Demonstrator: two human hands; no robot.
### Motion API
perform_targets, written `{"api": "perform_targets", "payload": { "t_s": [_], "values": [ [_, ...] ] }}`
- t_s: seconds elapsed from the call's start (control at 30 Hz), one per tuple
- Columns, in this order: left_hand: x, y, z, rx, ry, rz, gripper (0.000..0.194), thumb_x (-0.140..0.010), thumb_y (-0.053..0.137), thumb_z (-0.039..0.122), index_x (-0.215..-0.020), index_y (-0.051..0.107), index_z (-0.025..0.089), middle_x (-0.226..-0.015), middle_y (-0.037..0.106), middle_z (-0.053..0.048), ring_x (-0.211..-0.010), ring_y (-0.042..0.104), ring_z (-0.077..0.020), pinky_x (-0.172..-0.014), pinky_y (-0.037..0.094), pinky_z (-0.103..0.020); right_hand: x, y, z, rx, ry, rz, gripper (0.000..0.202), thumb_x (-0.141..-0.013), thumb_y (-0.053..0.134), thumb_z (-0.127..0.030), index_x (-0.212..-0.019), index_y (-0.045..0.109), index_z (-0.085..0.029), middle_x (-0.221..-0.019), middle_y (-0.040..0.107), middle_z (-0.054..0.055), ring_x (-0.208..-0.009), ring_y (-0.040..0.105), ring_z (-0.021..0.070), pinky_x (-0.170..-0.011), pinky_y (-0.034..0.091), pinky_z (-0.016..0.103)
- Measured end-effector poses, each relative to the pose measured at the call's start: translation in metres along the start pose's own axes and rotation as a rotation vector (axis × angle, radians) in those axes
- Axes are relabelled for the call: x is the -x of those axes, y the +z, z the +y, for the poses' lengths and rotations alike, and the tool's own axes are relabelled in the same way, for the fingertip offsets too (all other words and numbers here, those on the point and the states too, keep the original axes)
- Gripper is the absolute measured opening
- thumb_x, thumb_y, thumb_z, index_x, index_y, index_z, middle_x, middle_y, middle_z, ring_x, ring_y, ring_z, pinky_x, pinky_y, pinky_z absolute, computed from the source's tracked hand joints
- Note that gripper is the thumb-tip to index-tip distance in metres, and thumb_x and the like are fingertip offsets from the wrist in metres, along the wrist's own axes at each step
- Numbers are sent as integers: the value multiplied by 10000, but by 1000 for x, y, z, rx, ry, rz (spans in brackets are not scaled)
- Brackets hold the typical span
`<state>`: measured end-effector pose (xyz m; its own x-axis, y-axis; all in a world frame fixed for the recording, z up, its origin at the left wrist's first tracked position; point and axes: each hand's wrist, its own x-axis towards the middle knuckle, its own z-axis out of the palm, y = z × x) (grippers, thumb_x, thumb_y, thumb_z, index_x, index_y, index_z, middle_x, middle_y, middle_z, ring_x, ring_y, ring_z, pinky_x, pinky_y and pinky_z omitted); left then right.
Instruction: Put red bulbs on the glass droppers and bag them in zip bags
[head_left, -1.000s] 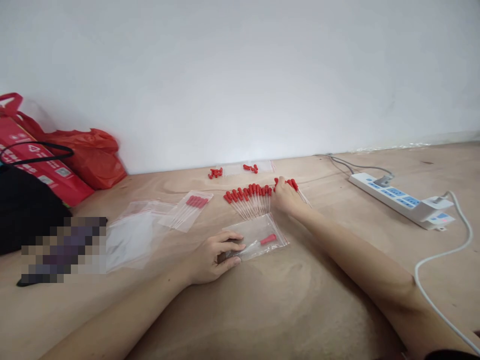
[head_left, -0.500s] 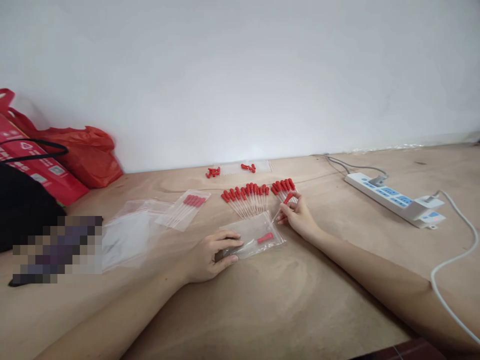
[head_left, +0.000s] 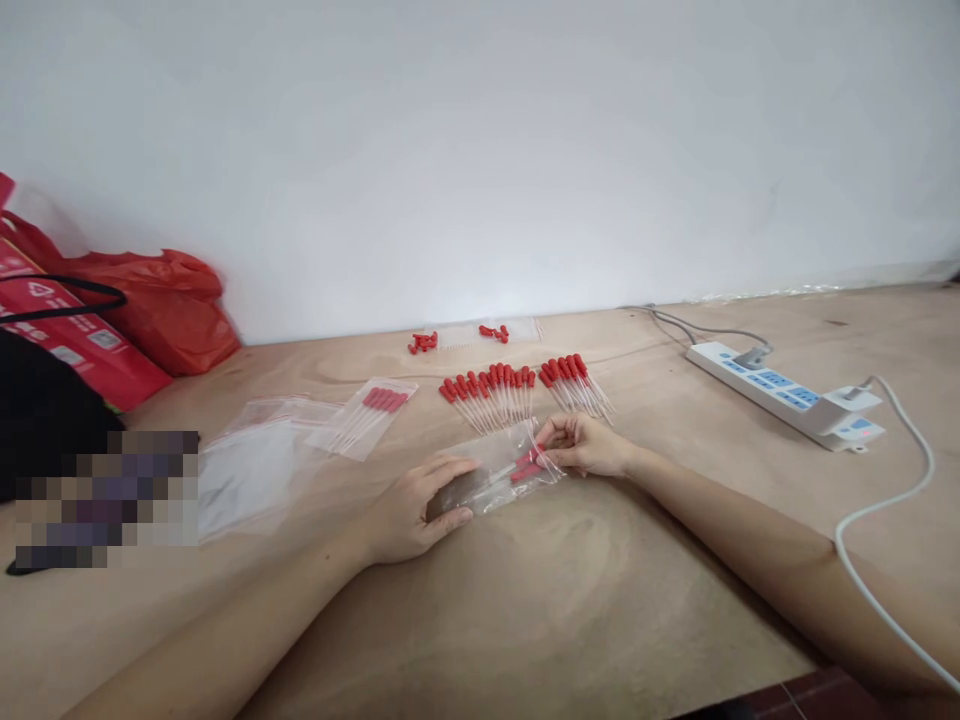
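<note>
A clear zip bag (head_left: 491,463) lies on the table between both hands. My left hand (head_left: 420,510) holds its left end, fingers above and thumb on the near edge. At the bag's right-hand opening, my right hand (head_left: 581,445) pinches a dropper (head_left: 531,455) with a red rubber bulb, its tube inside the bag. Just below that bulb, a second red-bulbed dropper (head_left: 525,473) rests in the bag. Behind the bag, a fan of red-bulbed droppers (head_left: 495,395) is laid out. Another group of droppers (head_left: 574,385) lies beyond my right hand.
At left are a filled bag of droppers (head_left: 367,415), flat clear bags (head_left: 251,465) and red carrier bags (head_left: 180,310). Loose red bulbs (head_left: 424,342) and clear tubes lie near the wall. A power strip (head_left: 780,395) with a white cable (head_left: 885,510) is at right.
My right hand has moved slightly left and brought the dropper into the bag beside the other one. My left hand stays on the bag.
</note>
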<state>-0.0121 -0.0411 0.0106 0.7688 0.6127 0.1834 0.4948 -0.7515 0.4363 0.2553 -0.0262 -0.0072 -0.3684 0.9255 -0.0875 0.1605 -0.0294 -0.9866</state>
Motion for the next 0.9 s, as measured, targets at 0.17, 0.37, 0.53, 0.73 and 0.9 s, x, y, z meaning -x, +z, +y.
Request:
{"api": "perform_targets", "payload": {
  "t_s": [0.17, 0.37, 0.53, 0.73, 0.9],
  "values": [
    [-2, 0, 0, 22, 41, 7, 373, -819, 488, 286, -1179, 448, 197, -1160, 526, -75, -1079, 479, -199, -916, 404, -370, -1, 2, -2, 103, -119, -74, 218, -652, 636, -370, -697, 638, -157, -643, 610, -4, -507, 488, 66, -436, 378, 181],
    [-1, 4, -7, 54, 81, 17, 317, -816, 493, 264, -1126, 527, 203, -1173, 514, -83, -1075, 487, -198, -914, 410, -363, -7, -1, -6, -112, 94, 16, 309, -718, 543, -451, -812, 581, -159, -651, 600, 0, -344, 363, 39, -298, 198, 181],
    [1, 5, -9, 62, 83, 25, 310, -811, 502, 259, -1111, 544, 199, -1169, 517, -87, -1073, 491, -200, -914, 412, -360, -32, -8, -8, 5, -1, 374, 339, -725, 543, -362, -998, 505, -165, -619, 567, -21, -371, 381, 56, -364, 287, 190],
    [1, 5, -8, 69, 76, 29, 317, -804, 509, 260, -1114, 546, 201, -1164, 524, -88, -1067, 496, -202, -909, 415, -360, -73, -14, -15, 794, 105, 644, 206, -718, 521, -196, -909, 536, -121, -884, 616, 116, -856, 570, 208, -716, 418, 283],
    [2, 4, -7, 72, 65, 20, 315, -807, 506, 269, -1112, 547, 199, -1165, 525, -89, -1068, 493, -204, -912, 411, -363, -90, -6, -20, 837, 213, 610, 385, -680, 513, -95, -1057, 445, -54, -963, 585, 211, -904, 570, 284, -707, 428, 333]
  ]
}}
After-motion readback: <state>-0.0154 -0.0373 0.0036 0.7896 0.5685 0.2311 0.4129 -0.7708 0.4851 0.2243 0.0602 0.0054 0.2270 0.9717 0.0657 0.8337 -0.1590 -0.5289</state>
